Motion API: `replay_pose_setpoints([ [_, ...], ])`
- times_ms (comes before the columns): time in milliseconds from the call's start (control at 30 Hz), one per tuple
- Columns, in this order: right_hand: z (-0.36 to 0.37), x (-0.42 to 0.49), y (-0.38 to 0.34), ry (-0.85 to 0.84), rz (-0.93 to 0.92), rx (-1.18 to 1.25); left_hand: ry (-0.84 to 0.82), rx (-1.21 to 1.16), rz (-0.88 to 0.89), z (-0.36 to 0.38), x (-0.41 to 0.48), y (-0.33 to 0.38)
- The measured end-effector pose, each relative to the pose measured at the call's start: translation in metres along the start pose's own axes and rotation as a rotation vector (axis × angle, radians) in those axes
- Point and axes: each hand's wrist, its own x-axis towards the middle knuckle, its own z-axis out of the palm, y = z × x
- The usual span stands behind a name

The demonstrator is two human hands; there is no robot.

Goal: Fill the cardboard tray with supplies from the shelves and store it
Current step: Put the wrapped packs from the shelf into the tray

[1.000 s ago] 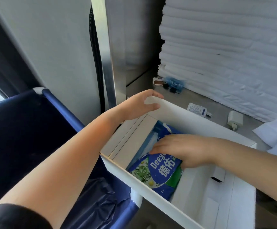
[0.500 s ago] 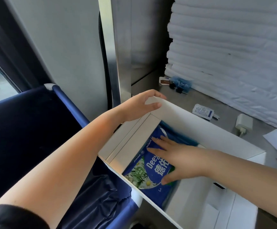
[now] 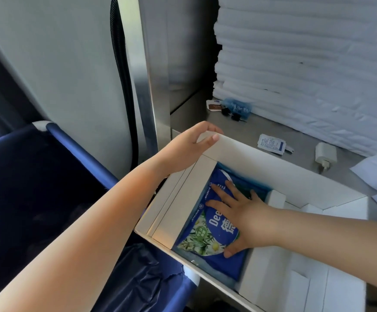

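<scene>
A: Look at the right hand (image 3: pixel 237 212): flat, fingers spread and straight, pressing down on the blue pack (image 3: pixel 202 235). No curl, no pinch.

B: And the pack is inside the cardboard tray (image 3: pixel 273 164), lying flat at its left end, just beside the left wall.

A: Its long axis runs from the near wall to the far wall, across the line of the forearm. The hand sits right on top, fingertips aimed at the left wall.

B: The left hand (image 3: pixel 194 143)?

A: Wrapped over the tray's far-left corner, fingers curled on the rim, gripping it. Beside the pack, not on it.

B: So the right is the nearer one, by contact.

A: Yes. The tray's right half shows only cardboard flaps, so by the look of it more goods belong there. The likely move: the right hand lifts straight off and reaches past the far wall to the shelf (image 3: pixel 239 131), where a white charger (image 3: pixel 326 153) lies.
</scene>
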Motion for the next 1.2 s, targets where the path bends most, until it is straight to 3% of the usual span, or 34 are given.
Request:
replay_pose_setpoints([
  [267, -0.003, 0.003, 0.004, 0.034, 0.024, 0.083, 0.048, 0.042, -0.002, 0.005, 0.012, 0.000],
  [767, -0.008, 0.015, -0.007, -0.090, 0.009, 0.056, -0.006, 0.077, -0.063, 0.001, 0.017, 0.001],
  [900, -0.034, 0.010, 0.003, -0.106, -0.041, 0.189, -0.043, 0.096, -0.083, -0.003, 0.020, 0.004],
  [1000, -0.059, -0.006, 0.017, 0.043, -0.151, 0.189, -0.050, 0.110, -0.108, -0.003, 0.022, 0.008],
  [1200, -0.091, -0.044, 0.049, 0.647, -0.281, 0.131, -0.040, 0.064, -0.128, -0.002, 0.022, 0.014],
])
